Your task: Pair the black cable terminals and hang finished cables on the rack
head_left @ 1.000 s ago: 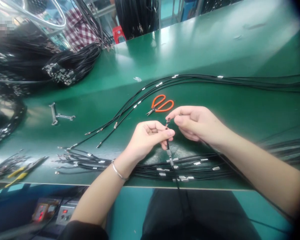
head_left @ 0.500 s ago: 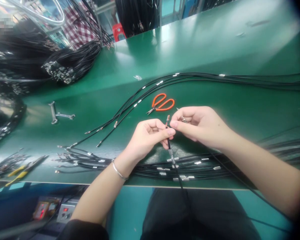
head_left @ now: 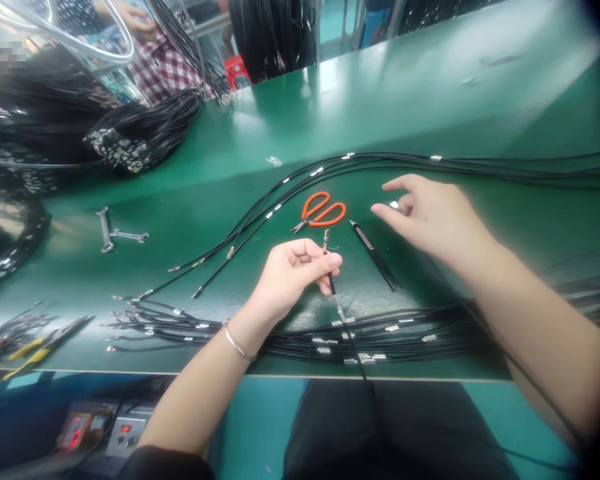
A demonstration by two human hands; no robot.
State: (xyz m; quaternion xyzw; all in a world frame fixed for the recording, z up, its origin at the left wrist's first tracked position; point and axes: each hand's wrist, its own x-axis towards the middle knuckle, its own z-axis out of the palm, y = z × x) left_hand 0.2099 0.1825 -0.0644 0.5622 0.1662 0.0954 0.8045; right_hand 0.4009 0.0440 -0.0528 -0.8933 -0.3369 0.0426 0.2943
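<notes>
My left hand (head_left: 293, 273) is closed around a thin black cable (head_left: 336, 303), pinching it just below its metal tip, which points up. The cable runs down over the table's front edge. My right hand (head_left: 425, 213) hovers farther back and to the right, fingers partly stretched, with a small silver piece (head_left: 394, 205) at its fingertips. A black cable end (head_left: 375, 255) lies on the green table (head_left: 430, 87) between my hands. Orange-handled scissors (head_left: 323, 212) lie just behind my left hand.
A bundle of black cables (head_left: 305, 333) with silver sleeves lies along the front edge; more cables (head_left: 480, 163) curve across the middle. Wrenches (head_left: 113, 233) and yellow-handled pliers (head_left: 35, 343) lie at left. A cable coil (head_left: 145, 130) sits at back left, near a person in a checked shirt (head_left: 163, 63).
My right hand let go of the cable tip and moved back and right, past the scissors. A black cable end now lies on the table between the hands. My left hand stayed.
</notes>
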